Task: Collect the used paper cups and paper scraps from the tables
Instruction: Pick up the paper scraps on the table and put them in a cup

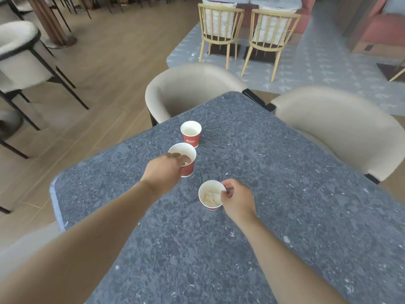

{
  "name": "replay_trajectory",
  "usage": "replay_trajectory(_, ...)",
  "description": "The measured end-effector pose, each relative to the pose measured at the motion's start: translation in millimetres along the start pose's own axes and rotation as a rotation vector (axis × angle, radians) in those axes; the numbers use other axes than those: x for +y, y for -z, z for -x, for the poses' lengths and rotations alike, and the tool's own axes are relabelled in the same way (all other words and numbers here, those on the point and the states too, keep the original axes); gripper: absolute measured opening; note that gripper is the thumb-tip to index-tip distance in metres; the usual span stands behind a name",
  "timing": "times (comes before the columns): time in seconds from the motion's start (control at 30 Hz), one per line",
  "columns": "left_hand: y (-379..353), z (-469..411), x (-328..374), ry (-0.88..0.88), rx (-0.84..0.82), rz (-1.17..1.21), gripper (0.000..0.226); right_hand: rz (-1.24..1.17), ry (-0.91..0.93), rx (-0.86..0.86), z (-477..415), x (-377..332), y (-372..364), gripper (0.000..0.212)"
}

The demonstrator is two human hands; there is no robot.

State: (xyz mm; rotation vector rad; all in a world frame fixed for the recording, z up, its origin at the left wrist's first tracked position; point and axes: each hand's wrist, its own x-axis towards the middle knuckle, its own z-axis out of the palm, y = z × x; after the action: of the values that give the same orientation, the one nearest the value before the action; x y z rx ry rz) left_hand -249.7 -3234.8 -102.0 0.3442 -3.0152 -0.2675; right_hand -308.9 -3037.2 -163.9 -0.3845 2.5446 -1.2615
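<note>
Three red paper cups with white insides stand on a grey speckled table (pixel 285 216). The far cup (pixel 191 133) looks empty and stands alone. My left hand (pixel 164 172) grips the middle cup (pixel 186 160), fingers over its rim and a paper scrap inside it. My right hand (pixel 235 199) holds the near cup (pixel 211 197) by its right rim and side. A crumpled paper scrap (pixel 211 198) lies inside that cup.
Two beige padded chairs (pixel 188 88) (pixel 341 132) stand at the table's far side. Two wooden slat chairs (pixel 219 31) stand beyond on a grey patterned floor. More chairs and dark table legs (pixel 19 62) stand at the left on wooden floor.
</note>
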Motion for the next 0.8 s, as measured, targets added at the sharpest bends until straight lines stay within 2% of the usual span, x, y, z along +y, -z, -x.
replay_trajectory(0.27,-5.9,-72.9,-17.6,-0.018,0.173,0.121,0.030,-0.030,0.054,0.077,-70.0,-10.0,-14.6,0.023)
replay_trajectory(0.53,2.1,-121.6,-30.7,-0.092,0.345,0.094,0.028,0.017,0.189,0.047,-111.9,-1.8,-17.3,0.018)
replay_trajectory(0.67,-2.5,-134.6,-39.1,-0.102,0.305,0.074,0.028,0.073,0.354,0.047,-112.9,4.1,-17.6,0.019)
replay_trajectory(0.8,-20.2,-144.0,-42.6,-0.065,0.107,-0.014,0.035,0.057,0.396,0.054,-112.2,7.8,-17.3,0.016)
